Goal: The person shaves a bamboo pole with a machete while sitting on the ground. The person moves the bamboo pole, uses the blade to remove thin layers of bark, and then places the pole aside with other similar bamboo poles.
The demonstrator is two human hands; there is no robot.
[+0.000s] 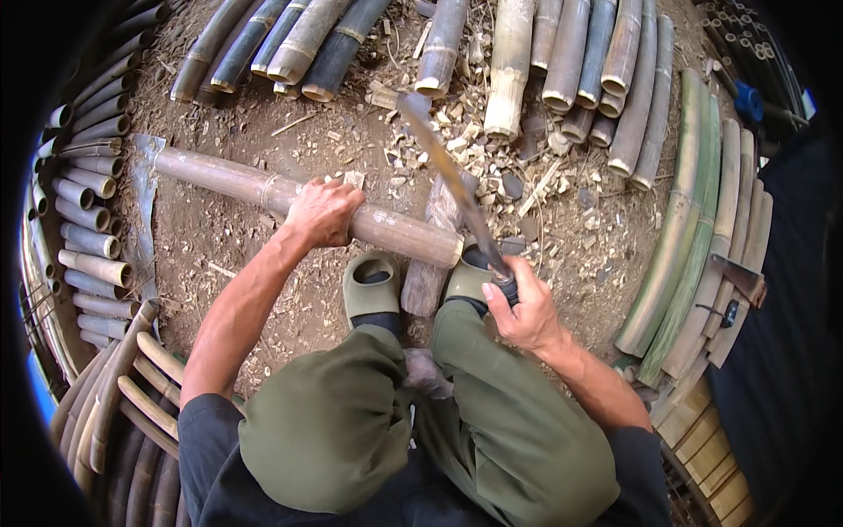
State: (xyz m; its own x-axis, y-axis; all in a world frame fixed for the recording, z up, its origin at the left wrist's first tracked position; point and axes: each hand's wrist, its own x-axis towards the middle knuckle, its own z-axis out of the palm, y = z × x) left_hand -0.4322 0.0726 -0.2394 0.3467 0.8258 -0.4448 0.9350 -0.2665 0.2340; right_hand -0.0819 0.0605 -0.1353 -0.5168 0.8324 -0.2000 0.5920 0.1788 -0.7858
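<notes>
A thick, pale brown bamboo pole (395, 230) slants from the left toward my feet, its cut right end over a wooden block (425, 288) on the ground. My left hand (327, 212) is wrapped round the pole, right of its middle ridge. In my right hand (520, 307) is the dark handle of a long machete (450, 173). Its blade points up and away to the left, just past the pole's right end, slightly smeared by motion. Whether the blade touches the pole I cannot tell.
Cut bamboo poles (443, 44) lie in rows at the far side, with more stacked at left. Green and tan poles (689, 237) lie at right, with a hatchet-like blade (739, 279) on them. Wood chips (479, 132) litter the dirt. My sandalled feet (372, 285) flank the block.
</notes>
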